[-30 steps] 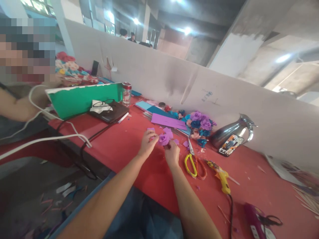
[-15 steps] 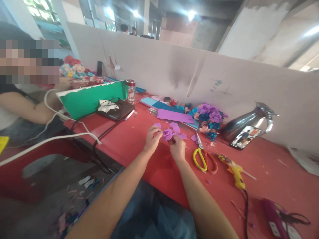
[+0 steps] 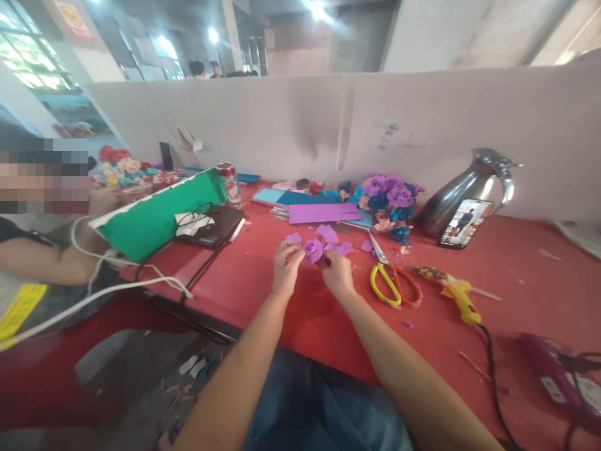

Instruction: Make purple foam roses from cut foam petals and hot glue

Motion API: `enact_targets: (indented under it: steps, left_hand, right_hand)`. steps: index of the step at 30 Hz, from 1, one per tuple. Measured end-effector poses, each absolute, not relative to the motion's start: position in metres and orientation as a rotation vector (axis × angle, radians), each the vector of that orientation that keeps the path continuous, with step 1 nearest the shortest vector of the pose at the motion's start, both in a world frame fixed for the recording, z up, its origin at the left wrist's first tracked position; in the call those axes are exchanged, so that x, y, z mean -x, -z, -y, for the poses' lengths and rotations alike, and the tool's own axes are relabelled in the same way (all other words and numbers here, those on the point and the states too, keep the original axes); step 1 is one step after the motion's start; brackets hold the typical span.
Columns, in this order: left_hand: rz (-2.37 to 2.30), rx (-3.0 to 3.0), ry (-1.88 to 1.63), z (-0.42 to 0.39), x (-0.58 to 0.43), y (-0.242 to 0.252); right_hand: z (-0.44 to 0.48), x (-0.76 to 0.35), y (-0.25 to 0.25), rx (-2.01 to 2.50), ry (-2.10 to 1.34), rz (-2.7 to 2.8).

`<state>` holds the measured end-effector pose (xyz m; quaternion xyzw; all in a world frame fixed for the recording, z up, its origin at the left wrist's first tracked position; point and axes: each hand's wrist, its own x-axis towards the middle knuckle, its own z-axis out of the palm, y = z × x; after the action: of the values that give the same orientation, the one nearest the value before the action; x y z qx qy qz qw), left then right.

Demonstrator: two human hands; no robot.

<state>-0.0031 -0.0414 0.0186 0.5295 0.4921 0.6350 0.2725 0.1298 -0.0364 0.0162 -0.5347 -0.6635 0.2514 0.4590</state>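
Observation:
My left hand [image 3: 286,266] and my right hand [image 3: 337,272] are both pinched on a small purple foam rose [image 3: 313,249], held just above the red table [image 3: 516,263]. The left fingers press a petal on the flower's left side. The right fingers grip it from the right and below. Loose purple petals [image 3: 328,235] lie just behind the flower. A purple foam sheet [image 3: 323,213] lies farther back on a stack of blue sheets.
Yellow-handled scissors [image 3: 387,285] and a yellow glue gun [image 3: 457,291] lie to my right. A bunch of foam flowers [image 3: 387,200], a steel jug [image 3: 457,191] and a phone [image 3: 464,222] stand against the partition. A green board [image 3: 154,216], glasses and another person's arm [image 3: 42,263] are left.
The view has swung so the table looks level. Both hands stay on the purple rose, and the left fingers have shifted slightly round it.

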Motion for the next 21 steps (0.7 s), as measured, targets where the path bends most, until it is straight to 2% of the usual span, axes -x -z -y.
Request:
enact_targets:
  steps: [21]
  left_hand:
    - [-1.27, -1.355, -1.716, 0.0469, 0.0025, -0.0227]
  right_hand:
    - [0.0363, -0.1282, -0.0218, 1.317, -0.787, 1.566]
